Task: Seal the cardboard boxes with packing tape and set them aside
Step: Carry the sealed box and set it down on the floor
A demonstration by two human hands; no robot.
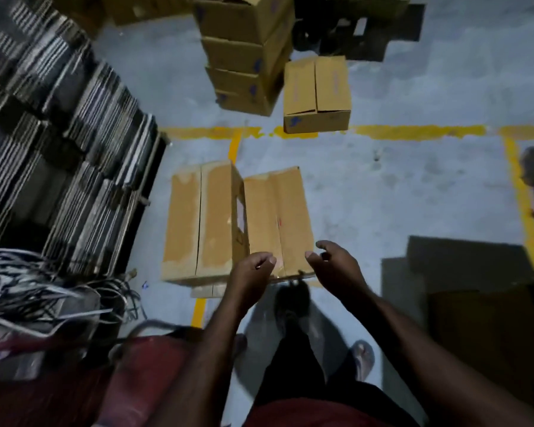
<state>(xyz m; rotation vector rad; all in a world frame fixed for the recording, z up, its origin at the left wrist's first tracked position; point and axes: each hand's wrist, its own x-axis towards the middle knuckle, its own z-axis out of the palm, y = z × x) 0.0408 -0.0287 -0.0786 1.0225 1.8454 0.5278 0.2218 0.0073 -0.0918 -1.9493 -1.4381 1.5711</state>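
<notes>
Two cardboard boxes lie side by side on the grey floor in front of me: a larger box (198, 223) on the left with a dark seam down its top, and a smaller box (275, 217) on the right. My left hand (250, 272) hovers over the near edge of the smaller box, fingers loosely curled and holding nothing. My right hand (333, 266) hangs just past that box's near right corner, fingers relaxed and empty. No tape roll shows in either hand. A third closed box (316, 94) sits farther away on the floor.
A stack of several boxes (244, 53) stands at the back. Piles of flattened cardboard (59, 143) fill the left side, with a tangle of strapping bands (37, 291) below. Yellow floor lines (420, 131) cross the floor. Dark flat sheets (463, 272) lie at right. My feet (290, 303) are near the boxes.
</notes>
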